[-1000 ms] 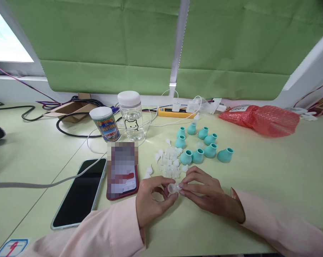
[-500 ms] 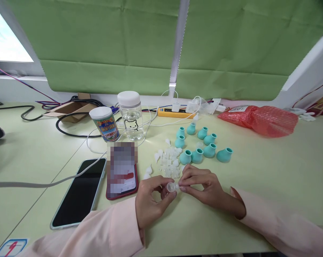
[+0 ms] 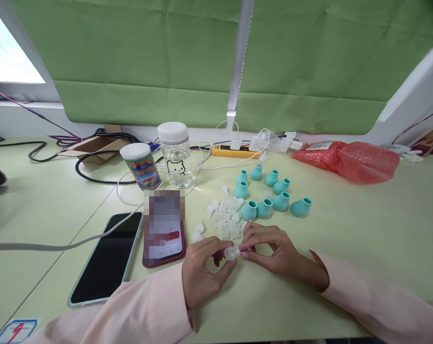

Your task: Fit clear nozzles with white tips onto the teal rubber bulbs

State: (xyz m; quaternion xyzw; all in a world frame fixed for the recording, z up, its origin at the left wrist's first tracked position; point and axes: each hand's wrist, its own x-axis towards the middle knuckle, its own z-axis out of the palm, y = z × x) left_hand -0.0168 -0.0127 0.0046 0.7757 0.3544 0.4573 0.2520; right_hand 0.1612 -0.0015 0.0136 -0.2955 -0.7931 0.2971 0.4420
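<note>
Head view: my left hand (image 3: 204, 273) and right hand (image 3: 276, 252) together pinch one translucent piece (image 3: 231, 253), right of the red-cased phone (image 3: 164, 234).

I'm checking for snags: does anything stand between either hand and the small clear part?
Nothing visible does: the left hand and right hand both pinch the clear part. The loose pieces lie beyond it.

Near left corner of the worktop (image 3: 363, 229): blue-framed sticker (image 3: 17, 331) bearing a red mark, possibly a 9; reading uncertain. Far left: canister (image 3: 145, 172) carries coloured lettering, illegible. Far right: white label (image 3: 319, 145) on the red bag (image 3: 367, 162), marked, illegible. Clear bottle (image 3: 175, 165): printed cat-face outline.
</note>
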